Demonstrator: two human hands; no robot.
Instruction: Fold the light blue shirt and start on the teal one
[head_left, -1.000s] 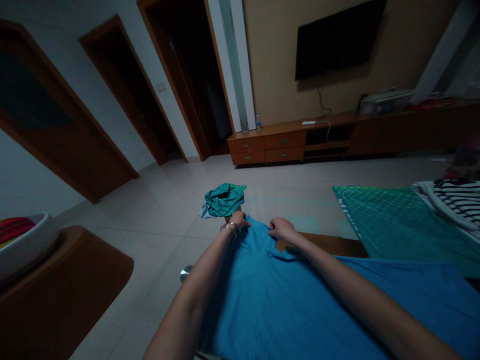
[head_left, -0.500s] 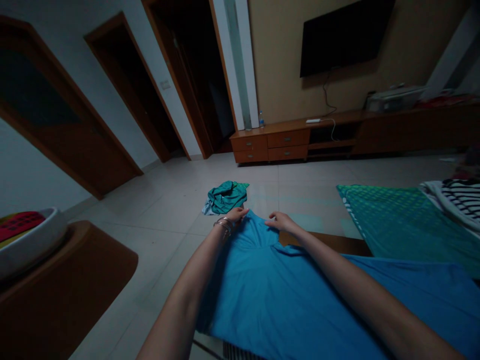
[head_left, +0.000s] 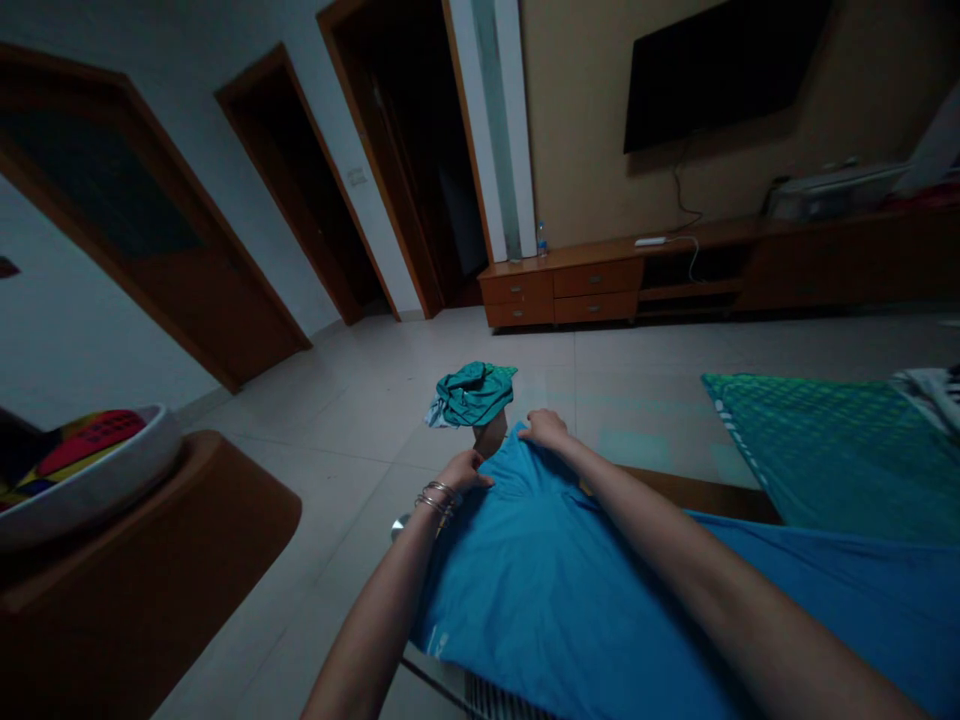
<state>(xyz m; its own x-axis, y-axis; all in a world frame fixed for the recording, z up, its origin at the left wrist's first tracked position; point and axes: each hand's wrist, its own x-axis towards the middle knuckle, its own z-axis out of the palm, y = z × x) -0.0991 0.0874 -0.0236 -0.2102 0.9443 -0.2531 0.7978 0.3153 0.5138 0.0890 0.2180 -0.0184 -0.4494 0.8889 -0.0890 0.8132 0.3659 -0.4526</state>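
left hand (head_left: 465, 470) was curled, its fingers pinching the neck edge of a blue t-shirt (head_left: 562, 600), with metal bangles (head_left: 434, 497) on the wrist; right hand (head_left: 544, 430) was likewise closed on the fabric, a little farther out. shirt lay spread on a brown wooden counter (head_left: 697, 492). crumpled teal cloth (head_left: 472, 395) sat just beyond the hands, seen against the tile floor (head_left: 360, 470). teal patterned sheet (head_left: 825, 450) lay to the right; white basin (head_left: 97, 490) stood on a second brown counter (head_left: 135, 580) to the left
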